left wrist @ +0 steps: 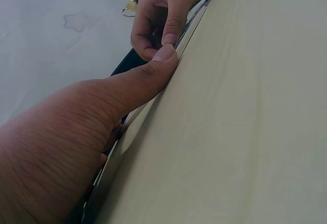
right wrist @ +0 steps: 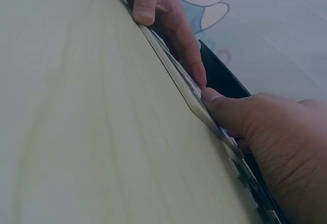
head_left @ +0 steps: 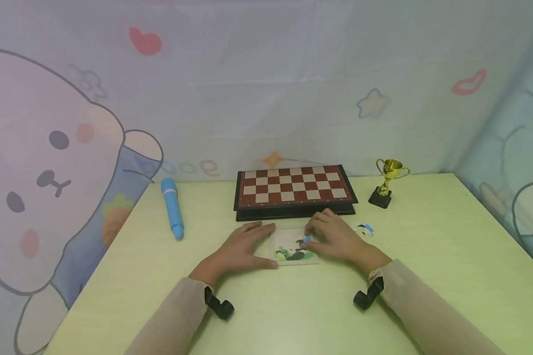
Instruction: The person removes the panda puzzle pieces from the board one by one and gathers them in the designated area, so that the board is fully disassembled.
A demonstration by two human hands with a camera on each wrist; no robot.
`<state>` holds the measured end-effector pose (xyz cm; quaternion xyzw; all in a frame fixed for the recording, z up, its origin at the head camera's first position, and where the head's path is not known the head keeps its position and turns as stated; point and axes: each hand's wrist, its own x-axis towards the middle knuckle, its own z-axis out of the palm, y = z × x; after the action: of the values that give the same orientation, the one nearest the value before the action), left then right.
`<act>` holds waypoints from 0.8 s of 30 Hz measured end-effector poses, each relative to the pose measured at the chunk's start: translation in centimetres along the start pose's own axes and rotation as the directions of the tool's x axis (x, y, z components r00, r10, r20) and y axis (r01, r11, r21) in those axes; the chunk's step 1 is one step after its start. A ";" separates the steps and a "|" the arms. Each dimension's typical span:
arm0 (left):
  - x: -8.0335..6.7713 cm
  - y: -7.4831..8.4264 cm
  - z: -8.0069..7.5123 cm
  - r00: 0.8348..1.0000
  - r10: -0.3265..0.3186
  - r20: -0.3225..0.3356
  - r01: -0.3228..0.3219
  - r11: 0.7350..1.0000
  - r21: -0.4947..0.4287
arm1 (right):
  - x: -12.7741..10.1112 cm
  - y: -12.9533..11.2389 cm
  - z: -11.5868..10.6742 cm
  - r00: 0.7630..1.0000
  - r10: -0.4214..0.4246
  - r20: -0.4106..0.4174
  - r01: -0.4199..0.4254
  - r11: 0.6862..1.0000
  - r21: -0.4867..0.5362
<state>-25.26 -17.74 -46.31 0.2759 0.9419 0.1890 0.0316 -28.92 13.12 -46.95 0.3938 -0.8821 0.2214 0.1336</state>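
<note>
Low, right hand [head_left: 333, 237] pinched round puzzle piece [head_left: 307, 239], left hand [head_left: 244, 248] spread.

Playroom-like setting, cartoon-printed backdrop [head_left: 257, 103], chessboard [head_left: 294, 186], toy trophy [head_left: 388, 173]

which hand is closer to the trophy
Right: the right hand is nearer, in front and left of the trophy; the left hand is farther left, at the left edge of the puzzle.

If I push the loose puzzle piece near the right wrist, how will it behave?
The puzzle piece looks small and thin, so it is probably light. Lying flat on the smooth-looking table, it would likely slide rather than roll or tip.
</note>
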 end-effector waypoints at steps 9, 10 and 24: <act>0.0 -0.1 0.1 1.000 -0.005 -0.004 0.005 1.000 -0.013 | 0.1 0.0 0.0 0.999 0.019 0.030 -0.019 1.000 0.013; 0.0 -0.1 0.1 1.000 -0.004 -0.005 0.004 1.000 -0.011 | 0.1 0.0 0.0 0.999 0.020 0.031 -0.020 1.000 0.014; 0.1 -0.1 0.1 1.000 -0.010 -0.008 0.010 1.000 -0.006 | 0.0 0.1 0.1 0.999 0.041 0.029 -0.042 0.998 0.036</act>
<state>-25.35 -17.72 -46.43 0.2704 0.9428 0.1928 0.0294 -29.04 13.09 -47.07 0.3807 -0.8878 0.2344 0.1091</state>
